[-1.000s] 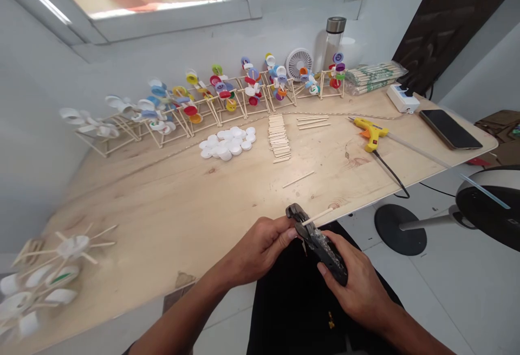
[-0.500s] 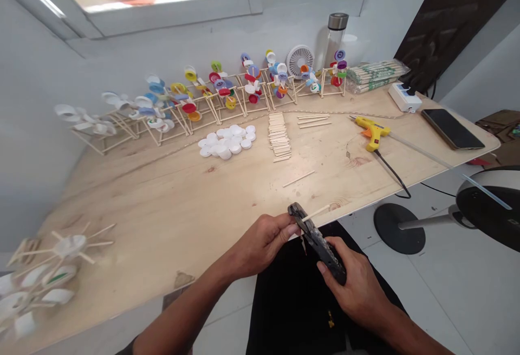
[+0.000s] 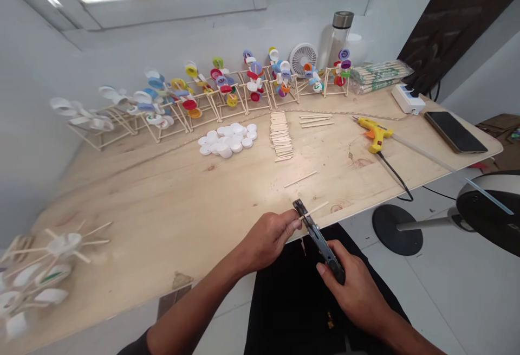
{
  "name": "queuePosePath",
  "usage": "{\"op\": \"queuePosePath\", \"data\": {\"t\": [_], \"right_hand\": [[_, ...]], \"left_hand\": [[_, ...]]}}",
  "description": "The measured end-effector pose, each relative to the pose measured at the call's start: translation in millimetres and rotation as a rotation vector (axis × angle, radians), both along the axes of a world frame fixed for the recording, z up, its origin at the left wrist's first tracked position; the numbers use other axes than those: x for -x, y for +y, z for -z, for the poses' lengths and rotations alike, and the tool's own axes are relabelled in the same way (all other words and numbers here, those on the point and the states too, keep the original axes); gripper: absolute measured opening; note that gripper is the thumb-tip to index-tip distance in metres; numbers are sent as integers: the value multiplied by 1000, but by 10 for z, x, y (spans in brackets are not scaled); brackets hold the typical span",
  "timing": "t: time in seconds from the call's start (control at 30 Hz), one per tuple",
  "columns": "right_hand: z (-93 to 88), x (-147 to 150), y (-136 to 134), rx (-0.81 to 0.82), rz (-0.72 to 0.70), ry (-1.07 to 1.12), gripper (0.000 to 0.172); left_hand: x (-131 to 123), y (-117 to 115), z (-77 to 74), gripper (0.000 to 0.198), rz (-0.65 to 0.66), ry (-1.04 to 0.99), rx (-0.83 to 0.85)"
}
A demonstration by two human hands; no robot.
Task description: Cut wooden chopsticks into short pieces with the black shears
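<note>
My left hand (image 3: 280, 236) pinches a thin wooden stick (image 3: 317, 210) near the table's front edge. In my right hand (image 3: 355, 284) is a pair of dark pliers (image 3: 320, 241), its fingers wrapped round the handles. The pliers' head lies across the stick, close to my left fingertips, and the stick's free end points up and right beyond it. A loose stick (image 3: 300, 179) lies on the table just ahead. Farther back are a row of short cut sticks (image 3: 280, 135) and a few longer sticks (image 3: 316, 120).
White bottle caps (image 3: 229, 141) lie mid-table. Stick frames with coloured cap wheels (image 3: 221, 86) line the wall. To the right are a yellow glue gun (image 3: 374, 131), a phone (image 3: 455, 131) and a power adapter (image 3: 408, 99). Spoked cap wheels (image 3: 64, 245) sit at left.
The pliers have turned in my right hand, now showing a narrower side, and their handles look closer together. The stick has shifted slightly in the jaws. The view has moved a little.
</note>
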State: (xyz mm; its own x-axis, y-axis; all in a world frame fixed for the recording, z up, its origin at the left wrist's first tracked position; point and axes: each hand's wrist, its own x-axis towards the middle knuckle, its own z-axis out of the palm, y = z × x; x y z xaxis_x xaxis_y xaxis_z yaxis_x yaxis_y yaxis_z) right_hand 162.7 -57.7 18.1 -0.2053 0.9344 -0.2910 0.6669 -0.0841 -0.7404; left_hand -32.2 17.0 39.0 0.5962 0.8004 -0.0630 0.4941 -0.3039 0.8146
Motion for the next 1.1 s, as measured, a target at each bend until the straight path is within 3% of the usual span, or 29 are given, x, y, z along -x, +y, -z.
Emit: {"op": "queuePosePath", "data": {"t": [0.37, 0.6, 0.83, 1.1], "right_hand": [[48, 10, 3, 25, 14, -18, 13], [70, 38, 26, 29, 38, -12, 13], [41, 50, 78, 46, 43, -22, 13], [86, 48, 93, 94, 9, -60, 9]], "left_hand": [[-16, 5, 19, 26, 1, 88, -64], [-91, -76, 136, 23, -141, 266, -358], [-163, -147, 290, 16, -344, 226, -493], [-185, -167, 400, 14, -438, 189, -698]]}}
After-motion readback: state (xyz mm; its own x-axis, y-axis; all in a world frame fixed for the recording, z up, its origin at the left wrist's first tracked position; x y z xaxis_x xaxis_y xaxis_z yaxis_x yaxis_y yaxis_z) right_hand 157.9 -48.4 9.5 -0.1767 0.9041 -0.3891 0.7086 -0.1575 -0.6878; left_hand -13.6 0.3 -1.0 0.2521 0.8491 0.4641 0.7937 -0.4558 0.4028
